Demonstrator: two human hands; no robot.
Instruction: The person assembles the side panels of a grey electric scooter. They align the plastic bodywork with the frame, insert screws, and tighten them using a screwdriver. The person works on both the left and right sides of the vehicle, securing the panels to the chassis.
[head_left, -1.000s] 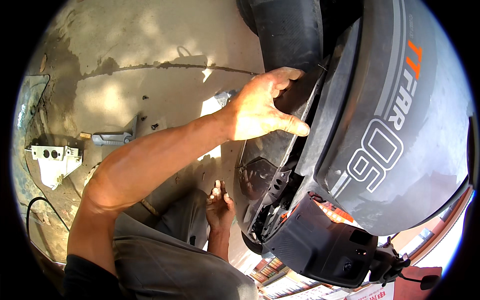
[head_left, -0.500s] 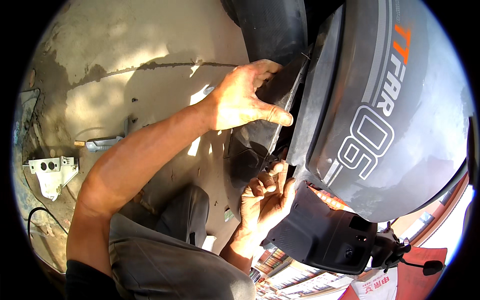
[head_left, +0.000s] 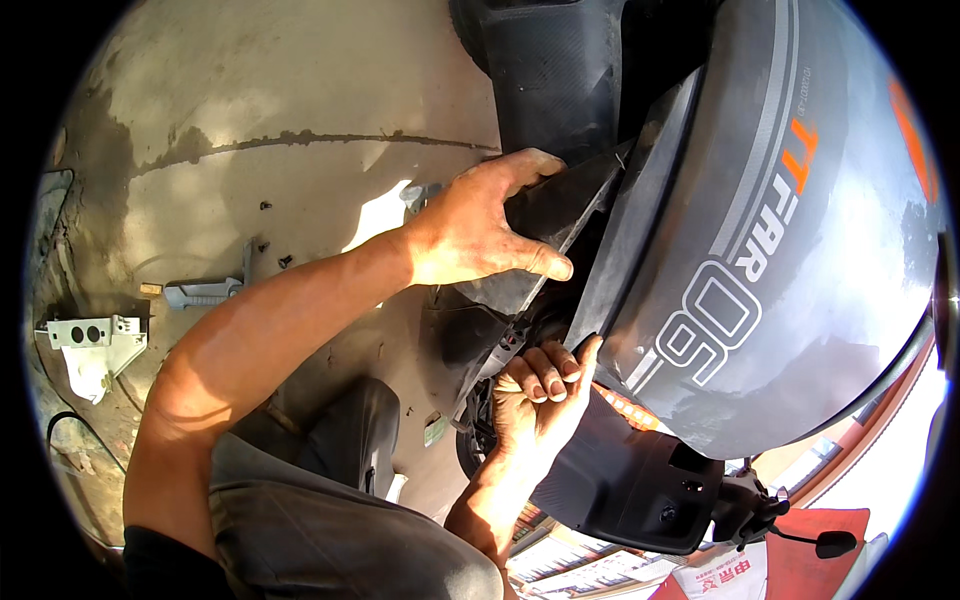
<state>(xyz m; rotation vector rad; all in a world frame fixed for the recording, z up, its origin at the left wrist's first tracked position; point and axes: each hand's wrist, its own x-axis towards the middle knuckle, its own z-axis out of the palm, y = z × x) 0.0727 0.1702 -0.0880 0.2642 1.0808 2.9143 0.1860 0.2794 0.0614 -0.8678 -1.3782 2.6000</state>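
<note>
A scooter's grey body panel (head_left: 700,250) with orange and white markings fills the right side. Beside it, a dark plastic trim panel (head_left: 565,205) stands apart from the body, leaving a black gap between them. My left hand (head_left: 490,222) grips this trim, its thumb on the edge facing the gap and its fingers over the far side. Lower down, my right hand (head_left: 545,385) is turned palm up with its fingers curled in. Its thumb touches the lower tip of the grey panel's dark edge strip (head_left: 640,190). No object shows in the right hand.
A black wheel guard (head_left: 555,80) is at the top. The scooter's black front housing (head_left: 620,480) and a mirror (head_left: 835,544) are at lower right. On the concrete floor at left lie a white metal bracket (head_left: 95,350), a grey-handled tool (head_left: 205,292) and small dark screws (head_left: 286,261).
My right hand has dropped slightly, its fingers curling away from the gap's lower end, where dark inner parts now show. My left hand keeps its grip on the trim. The view has shifted slightly.
</note>
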